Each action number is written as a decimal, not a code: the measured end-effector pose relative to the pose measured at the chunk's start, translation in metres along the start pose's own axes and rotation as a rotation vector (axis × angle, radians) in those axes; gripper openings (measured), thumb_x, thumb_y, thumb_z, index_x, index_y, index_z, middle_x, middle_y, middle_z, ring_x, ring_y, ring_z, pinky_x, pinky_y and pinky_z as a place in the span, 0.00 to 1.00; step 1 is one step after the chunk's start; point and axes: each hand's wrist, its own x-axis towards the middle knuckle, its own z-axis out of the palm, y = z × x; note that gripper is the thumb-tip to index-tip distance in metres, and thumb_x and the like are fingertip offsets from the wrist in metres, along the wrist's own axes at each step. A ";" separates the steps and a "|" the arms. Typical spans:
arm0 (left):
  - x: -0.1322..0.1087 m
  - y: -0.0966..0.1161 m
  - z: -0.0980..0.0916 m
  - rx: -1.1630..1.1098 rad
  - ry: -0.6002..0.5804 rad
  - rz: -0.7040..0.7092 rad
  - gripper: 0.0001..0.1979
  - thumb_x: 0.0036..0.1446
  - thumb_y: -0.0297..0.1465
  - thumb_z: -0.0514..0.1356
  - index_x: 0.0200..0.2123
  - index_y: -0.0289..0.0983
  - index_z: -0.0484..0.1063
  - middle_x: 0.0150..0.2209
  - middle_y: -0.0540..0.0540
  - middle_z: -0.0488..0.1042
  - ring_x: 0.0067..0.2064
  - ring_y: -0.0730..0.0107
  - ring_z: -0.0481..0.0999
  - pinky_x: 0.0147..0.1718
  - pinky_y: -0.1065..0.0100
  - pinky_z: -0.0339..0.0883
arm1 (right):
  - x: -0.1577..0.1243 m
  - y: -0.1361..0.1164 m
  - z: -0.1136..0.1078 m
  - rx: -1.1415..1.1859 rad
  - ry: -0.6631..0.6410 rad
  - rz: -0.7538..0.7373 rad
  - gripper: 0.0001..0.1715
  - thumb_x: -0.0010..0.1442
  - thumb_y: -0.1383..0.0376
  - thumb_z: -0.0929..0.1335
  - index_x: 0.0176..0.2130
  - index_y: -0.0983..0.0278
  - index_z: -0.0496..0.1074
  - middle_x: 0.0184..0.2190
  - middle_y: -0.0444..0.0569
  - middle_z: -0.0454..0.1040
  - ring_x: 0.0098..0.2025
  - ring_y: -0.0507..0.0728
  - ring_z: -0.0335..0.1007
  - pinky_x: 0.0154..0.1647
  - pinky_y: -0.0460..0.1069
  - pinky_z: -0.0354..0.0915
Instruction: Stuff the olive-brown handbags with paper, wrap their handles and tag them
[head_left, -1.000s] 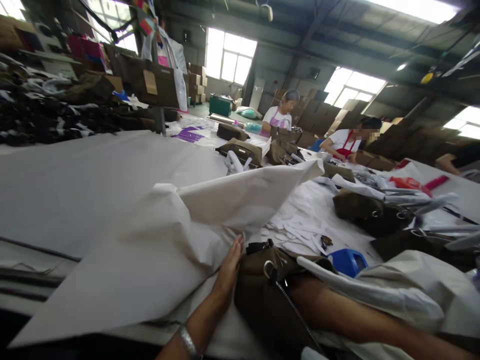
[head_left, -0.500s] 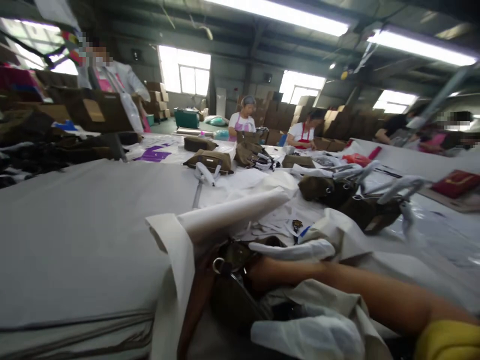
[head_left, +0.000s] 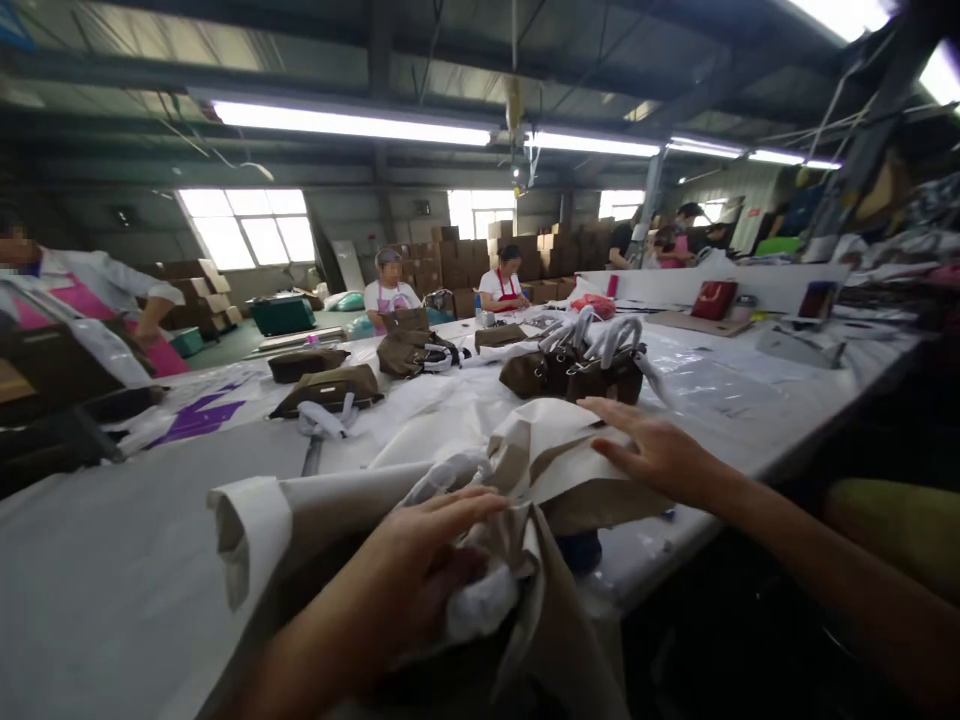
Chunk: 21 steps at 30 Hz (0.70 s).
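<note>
1. The long table (head_left: 112, 560), covered in pale grey, ran from the near left to the far right, and people worked at its far end.
2. A cream cloth (head_left: 555, 450) lay in loose folds on the near part of the table, directly before the person. Its long axis went from near left to far right, so one end came to each hand.
3. Two brown handbags (head_left: 577, 370) with wrapped handles stood just beyond the cloth, on the far side, apart from both hands.
4. The right hand (head_left: 652, 450) rested on the far right end of the cloth, palm down and fingers stretched flat, and it gripped nothing.
5. The left hand (head_left: 420, 560) was on the near end, closer to the body. Its fingers curled around crumpled folds of the cloth, and it seemed to grip them.
6. A white wrapped handle (head_left: 442, 475) showed out of the folds, just beyond the left fingertips.
</note>
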 end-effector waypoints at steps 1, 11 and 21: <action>0.014 0.001 -0.001 0.023 -0.111 0.020 0.29 0.61 0.29 0.63 0.64 0.52 0.65 0.65 0.53 0.68 0.63 0.63 0.70 0.61 0.66 0.65 | -0.012 0.013 0.010 0.040 -0.103 0.076 0.46 0.64 0.41 0.61 0.67 0.69 0.61 0.67 0.62 0.62 0.68 0.71 0.58 0.68 0.66 0.56; 0.075 0.000 0.061 0.423 -0.187 0.064 0.61 0.39 0.41 0.75 0.72 0.40 0.47 0.74 0.31 0.35 0.73 0.31 0.36 0.66 0.34 0.45 | -0.069 -0.064 0.063 1.042 -0.391 0.109 0.43 0.66 0.37 0.57 0.63 0.63 0.68 0.53 0.55 0.76 0.57 0.66 0.70 0.62 0.60 0.63; 0.043 -0.051 0.047 -0.083 0.364 -0.053 0.28 0.57 0.33 0.64 0.61 0.40 0.68 0.63 0.41 0.70 0.64 0.49 0.69 0.62 0.49 0.65 | -0.090 -0.051 0.080 0.837 0.068 0.073 0.36 0.62 0.53 0.72 0.65 0.56 0.65 0.67 0.54 0.62 0.69 0.67 0.55 0.70 0.63 0.50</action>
